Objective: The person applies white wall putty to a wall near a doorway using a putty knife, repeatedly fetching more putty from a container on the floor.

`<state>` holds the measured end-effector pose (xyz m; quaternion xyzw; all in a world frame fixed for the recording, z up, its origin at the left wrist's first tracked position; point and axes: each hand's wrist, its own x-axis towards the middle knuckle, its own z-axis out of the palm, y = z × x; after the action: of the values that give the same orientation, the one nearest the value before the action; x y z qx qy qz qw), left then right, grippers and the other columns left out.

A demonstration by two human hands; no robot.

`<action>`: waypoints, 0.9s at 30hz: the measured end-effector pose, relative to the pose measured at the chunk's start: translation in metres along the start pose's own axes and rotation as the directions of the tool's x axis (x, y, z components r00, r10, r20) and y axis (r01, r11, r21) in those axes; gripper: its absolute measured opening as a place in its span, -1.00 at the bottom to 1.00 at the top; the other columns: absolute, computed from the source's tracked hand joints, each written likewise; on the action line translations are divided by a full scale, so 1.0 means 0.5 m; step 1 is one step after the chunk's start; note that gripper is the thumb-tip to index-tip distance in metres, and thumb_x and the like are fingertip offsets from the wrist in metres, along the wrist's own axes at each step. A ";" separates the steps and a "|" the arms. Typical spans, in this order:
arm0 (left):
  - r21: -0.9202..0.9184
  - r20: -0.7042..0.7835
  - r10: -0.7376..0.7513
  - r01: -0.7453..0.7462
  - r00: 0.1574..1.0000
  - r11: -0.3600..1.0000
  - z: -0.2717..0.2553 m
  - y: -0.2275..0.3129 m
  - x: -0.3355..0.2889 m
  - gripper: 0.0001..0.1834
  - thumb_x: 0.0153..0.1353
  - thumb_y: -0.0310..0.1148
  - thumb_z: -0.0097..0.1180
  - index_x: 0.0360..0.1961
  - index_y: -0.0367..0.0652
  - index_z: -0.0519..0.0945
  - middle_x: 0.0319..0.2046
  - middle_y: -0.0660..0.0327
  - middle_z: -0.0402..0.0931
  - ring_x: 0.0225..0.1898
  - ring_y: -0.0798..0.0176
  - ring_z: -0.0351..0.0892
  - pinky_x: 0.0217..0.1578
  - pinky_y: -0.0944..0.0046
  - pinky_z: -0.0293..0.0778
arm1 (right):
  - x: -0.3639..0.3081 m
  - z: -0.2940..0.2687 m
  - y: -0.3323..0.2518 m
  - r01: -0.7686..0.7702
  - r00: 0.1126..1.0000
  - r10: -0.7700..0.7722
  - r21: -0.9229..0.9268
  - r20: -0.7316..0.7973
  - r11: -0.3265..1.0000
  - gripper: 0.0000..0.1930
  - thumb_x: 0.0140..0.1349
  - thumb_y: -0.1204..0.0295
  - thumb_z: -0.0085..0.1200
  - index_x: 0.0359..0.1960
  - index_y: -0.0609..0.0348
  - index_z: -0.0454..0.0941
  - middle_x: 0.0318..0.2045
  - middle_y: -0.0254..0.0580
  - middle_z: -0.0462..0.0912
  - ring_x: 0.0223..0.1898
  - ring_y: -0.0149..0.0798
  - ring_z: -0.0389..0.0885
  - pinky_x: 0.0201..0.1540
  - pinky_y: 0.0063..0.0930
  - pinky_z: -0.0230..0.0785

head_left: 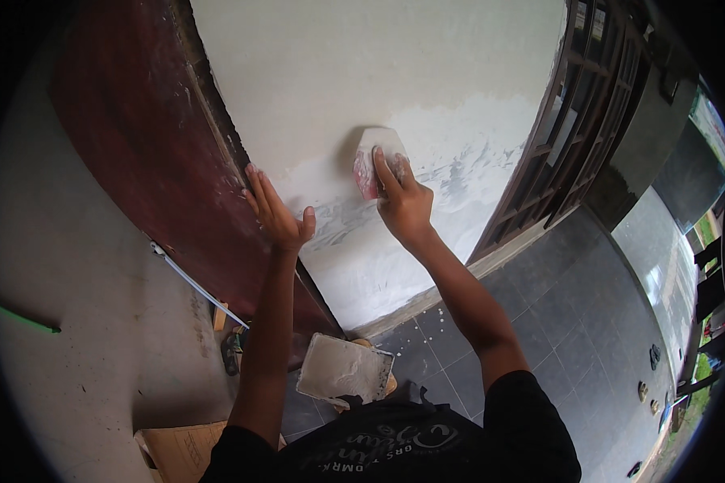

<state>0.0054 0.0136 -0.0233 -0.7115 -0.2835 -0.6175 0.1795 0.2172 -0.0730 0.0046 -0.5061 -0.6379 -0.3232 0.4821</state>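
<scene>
My right hand (405, 205) grips a putty scraper (383, 143), a pale, broad-bladed tool with reddish patches and white smears. Its blade lies against the wall (379, 64), at the upper edge of a band of white putty (459, 121) with grey streaks. To the left, my left hand (282, 217) has its fingers stretched out and thumb apart, holding nothing. Its fingertips rest by the wall's left edge, where the dark red door panel (137, 105) begins. White residue marks the fingers of my right hand.
Below me a shallow tray (308, 364) of whitish paste stands above grey floor tiles (524, 338) spotted with white drips. A cardboard box (181, 451) sits at lower left, near a thin pale strip (193, 282). A brown-framed window (540, 153) bounds the wall at right.
</scene>
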 end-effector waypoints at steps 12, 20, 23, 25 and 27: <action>-0.020 0.001 0.004 -0.004 1.000 1.000 0.020 0.005 -0.003 0.02 0.16 0.24 -0.23 0.37 -0.45 -0.09 0.38 -0.31 -0.15 0.42 -0.29 -0.15 0.26 -0.42 -0.30 | -0.122 0.034 0.015 0.037 0.978 -0.035 -0.007 0.207 0.999 -0.20 -0.23 0.63 0.11 0.24 -0.03 0.38 -0.08 0.17 0.50 -0.64 -0.16 0.59 -0.61 -0.38 0.47; -0.009 0.008 -0.013 0.013 1.000 1.000 0.010 0.004 -0.002 0.03 0.17 0.26 -0.24 0.37 -0.45 -0.09 0.38 -0.31 -0.15 0.42 -0.28 -0.15 0.27 -0.39 -0.30 | 0.080 0.002 -0.029 0.039 0.998 -0.038 -0.022 0.056 0.999 -0.22 -0.22 0.62 0.14 0.23 0.04 0.38 -0.09 0.11 0.49 -0.59 -0.15 0.59 -0.60 -0.37 0.46; -0.015 0.001 -0.013 0.013 1.000 1.000 0.020 0.004 -0.004 0.04 0.17 0.26 -0.24 0.37 -0.46 -0.09 0.38 -0.31 -0.15 0.42 -0.28 -0.15 0.28 -0.38 -0.32 | -0.021 0.022 -0.037 0.063 0.983 -0.056 -0.032 0.174 0.998 -0.26 -0.18 0.62 0.11 0.22 0.09 0.38 -0.11 0.10 0.50 -0.60 -0.14 0.59 -0.61 -0.40 0.47; -0.021 0.000 -0.001 0.001 1.000 1.000 0.016 0.005 0.003 0.04 0.16 0.26 -0.25 0.37 -0.46 -0.08 0.38 -0.31 -0.15 0.42 -0.28 -0.15 0.28 -0.37 -0.33 | -0.082 0.026 -0.045 0.060 0.975 -0.050 -0.041 0.215 0.997 -0.26 -0.18 0.62 0.11 0.22 0.07 0.39 -0.11 0.12 0.50 -0.60 -0.13 0.59 -0.60 -0.40 0.48; -0.022 0.001 -0.006 0.006 1.000 1.000 0.014 0.002 0.000 0.04 0.16 0.27 -0.25 0.37 -0.46 -0.08 0.38 -0.31 -0.15 0.42 -0.28 -0.15 0.28 -0.37 -0.33 | -0.104 0.023 -0.046 0.047 0.978 -0.053 0.035 0.201 0.998 -0.26 -0.17 0.61 0.11 0.22 0.01 0.40 -0.09 0.15 0.51 -0.62 -0.14 0.59 -0.61 -0.39 0.47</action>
<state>0.0114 0.0168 -0.0243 -0.7128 -0.2788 -0.6208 0.1699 0.1929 -0.0864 -0.0467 -0.5127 -0.7008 -0.2725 0.4144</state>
